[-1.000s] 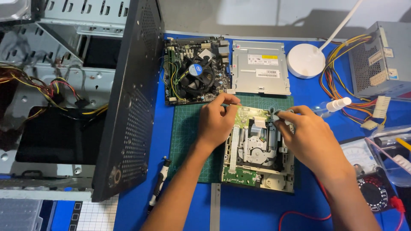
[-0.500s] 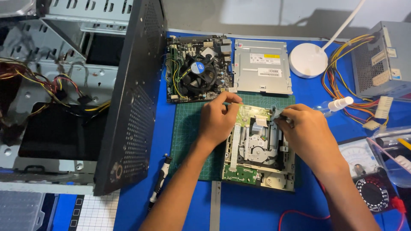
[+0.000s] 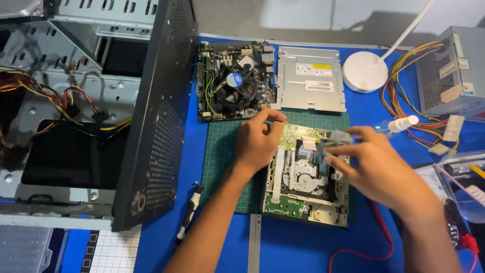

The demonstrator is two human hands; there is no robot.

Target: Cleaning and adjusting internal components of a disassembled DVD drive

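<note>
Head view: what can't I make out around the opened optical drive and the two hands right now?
- Grey piece in the right hand: motion-blurred, its kind unclear.
- Opened optical drive: top-left corner hidden under the left hand.
- Slim tool at the left fingers: too small to identify.
- Computer case: cut off by the left edge.

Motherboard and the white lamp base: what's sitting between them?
In the head view, a silver drive cover lies flat on the blue table between the motherboard and the lamp base.
</note>
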